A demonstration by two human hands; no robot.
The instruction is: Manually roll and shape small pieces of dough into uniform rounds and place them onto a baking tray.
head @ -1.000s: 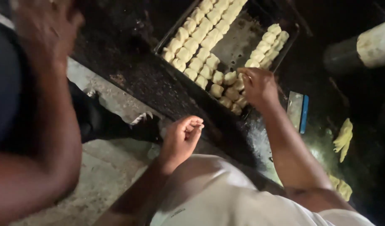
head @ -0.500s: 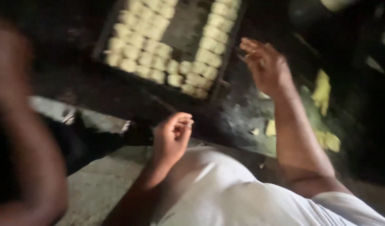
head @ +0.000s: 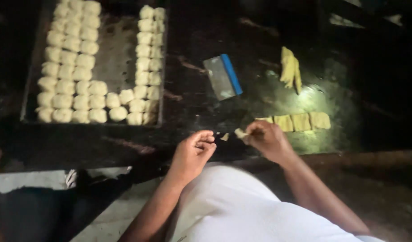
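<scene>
At the dark worktop's (head: 206,45) near edge, our right hand (head: 268,140) pinches a small pale dough piece (head: 240,133), our left hand (head: 193,152) curled loosely, holding nothing. Behind them lie a blue-handled metal scraper (head: 222,77) and a dark tray (head: 109,49) of dough balls.

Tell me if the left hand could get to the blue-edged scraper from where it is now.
Probably yes. The left hand hovers at the near edge of the dark table, and the scraper lies flat just beyond it with only bare surface between. The tray of dough pieces sits off to the side.
</scene>
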